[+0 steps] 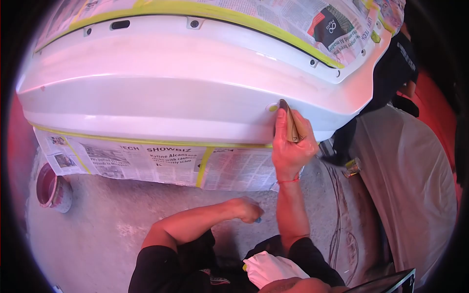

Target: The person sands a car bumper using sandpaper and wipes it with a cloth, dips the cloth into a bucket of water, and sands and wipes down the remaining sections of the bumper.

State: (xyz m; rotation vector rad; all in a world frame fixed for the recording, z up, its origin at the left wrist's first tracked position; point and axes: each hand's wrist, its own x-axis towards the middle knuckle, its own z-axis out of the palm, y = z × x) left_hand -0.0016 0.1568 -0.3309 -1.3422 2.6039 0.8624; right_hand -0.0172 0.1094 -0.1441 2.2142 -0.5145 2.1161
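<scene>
- In the head view, the only 1 here, the right hand [294, 146] pinches a folded brown sheet [292, 131] with the thumb on its near side and the fingers closed behind it, so there is no open gap in the grip
- The sheet's dark upper tip points at the lower part of a pale, glossy panel [171, 110], just right of a small yellow spot [273, 108]; it seems to touch the surface, though the angle leaves this unsure
- The left hand [248, 210] hangs below the panel, apart from it, fingers curled beside a small blue thing [258, 220]; whether they grip it cannot be told
- Newspaper [122, 163] held by yellow tape [204, 167] covers the areas above and below the panel, and a bucket [62, 198] stands on the floor at the left
- The step in hand looks like rubbing the panel near the spot with the folded sheet, like abrasive paper
- The next move would seem to call for light, even pressure with the sheet kept flat, clear of the tape edge
</scene>
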